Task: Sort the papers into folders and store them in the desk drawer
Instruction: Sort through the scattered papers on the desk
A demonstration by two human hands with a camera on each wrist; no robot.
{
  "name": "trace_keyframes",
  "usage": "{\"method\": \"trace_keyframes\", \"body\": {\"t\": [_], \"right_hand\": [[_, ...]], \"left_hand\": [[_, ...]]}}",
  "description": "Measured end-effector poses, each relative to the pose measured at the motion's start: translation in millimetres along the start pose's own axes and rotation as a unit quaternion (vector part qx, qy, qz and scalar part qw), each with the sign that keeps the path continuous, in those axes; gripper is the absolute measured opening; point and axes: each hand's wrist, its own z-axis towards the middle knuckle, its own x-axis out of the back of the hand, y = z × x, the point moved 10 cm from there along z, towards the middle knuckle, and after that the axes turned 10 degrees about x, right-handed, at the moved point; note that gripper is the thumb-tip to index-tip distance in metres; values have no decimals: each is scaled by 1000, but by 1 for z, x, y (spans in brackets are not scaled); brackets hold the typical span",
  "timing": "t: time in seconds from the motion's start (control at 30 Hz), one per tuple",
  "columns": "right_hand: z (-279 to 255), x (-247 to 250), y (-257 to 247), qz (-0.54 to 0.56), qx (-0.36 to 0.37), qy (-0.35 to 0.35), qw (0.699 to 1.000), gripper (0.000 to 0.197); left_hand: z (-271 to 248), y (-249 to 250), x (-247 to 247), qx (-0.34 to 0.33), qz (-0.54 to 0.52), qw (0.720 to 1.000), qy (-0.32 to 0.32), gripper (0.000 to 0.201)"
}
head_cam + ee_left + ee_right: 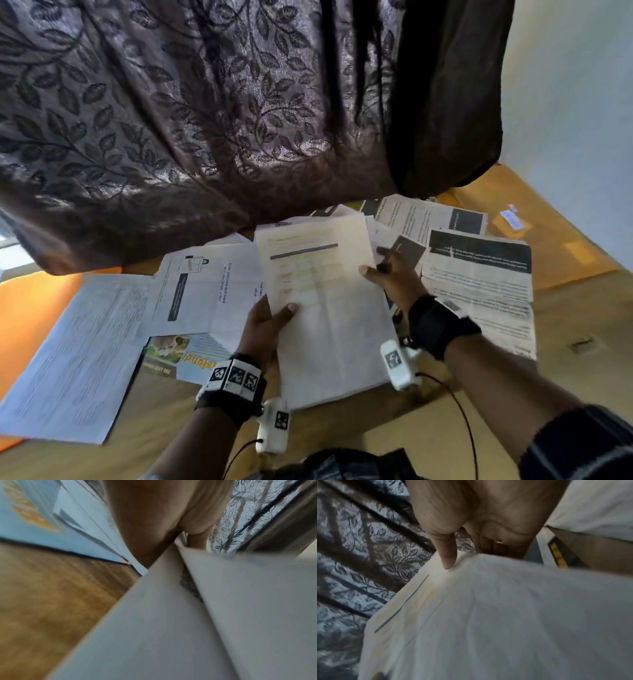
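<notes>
I hold a stack of white sheets above the desk, its top page bearing a grey bar and pale yellow rows. My left hand grips the stack's left edge, thumb on top. My right hand grips the right edge, thumb on top and the fingers underneath. In the left wrist view the palm presses against the sheets. The right wrist view shows the thumb lying on the top page. More papers lie spread on the wooden desk. No folder or drawer is in view.
A long printed sheet lies at the left, a colourful booklet beside my left wrist, black-headed printouts at the right. A dark leaf-patterned curtain hangs over the desk's far side. A small card rests far right.
</notes>
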Motion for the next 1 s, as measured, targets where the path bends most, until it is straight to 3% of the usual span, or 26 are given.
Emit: {"method": "trace_keyframes", "body": {"t": [0.1,0.23,0.4,0.6,0.73,0.87,1.0], "right_hand": [[-15,-2,5,55,7,0,998,66],[-28,-2,-30,107,32,4,994,33],[-37,5,-70,141,115,27,983,66],[-44,0,-64,161,125,-24,979,32],[-49,0,-41,133,114,-1,985,28],[-52,2,-41,110,142,20,984,25],[-56,1,-34,115,132,15,984,25]], "left_hand": [[0,22,-5,-29,-2,1000,-3,43],[-6,54,-16,-73,4,997,-25,39],[-18,79,-25,-118,-26,992,-43,34],[-29,74,-25,-119,-41,990,-64,37],[-27,52,-20,-85,-38,995,-44,32],[-27,48,-23,-94,-13,994,-48,26],[-34,49,-32,-94,-6,995,-45,43]]}}
